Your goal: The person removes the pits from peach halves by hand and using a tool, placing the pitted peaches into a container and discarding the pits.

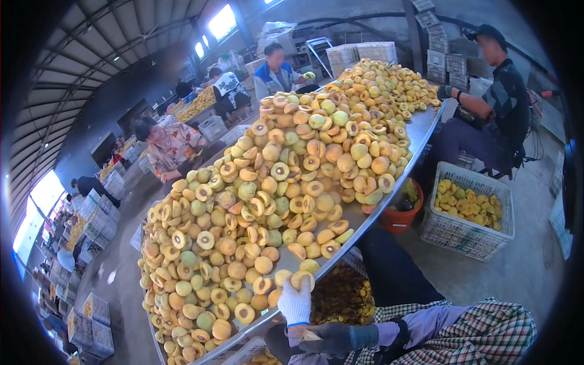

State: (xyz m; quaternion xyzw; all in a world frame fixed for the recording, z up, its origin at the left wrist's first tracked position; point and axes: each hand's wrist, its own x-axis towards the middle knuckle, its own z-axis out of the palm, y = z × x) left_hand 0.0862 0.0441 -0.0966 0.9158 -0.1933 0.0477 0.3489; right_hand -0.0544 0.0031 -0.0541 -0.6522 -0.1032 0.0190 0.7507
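A large heap of halved yellow peaches point(273, 182) covers the metal-topped table point(365, 214) before me. My left hand point(295, 303), in a white knit glove with a blue cuff edge, is at the near rim with its fingers around a peach half point(301, 279). Just below it, my right hand point(331, 340) in a dark glove lies across my left wrist. A small pale, pointed thing point(310, 336) shows at its fingers; I cannot tell what it is. Below the table edge, a crate holds dark, wet-looking scraps and yellow bits point(342, 294).
To the right stand an orange bucket point(400, 210) and a white plastic crate point(470, 237) of yellow fruit pieces. One co-worker point(492, 96) sits at the table's right side, others point(276, 73) across it. Stacked crates point(93, 331) stand on the floor at left.
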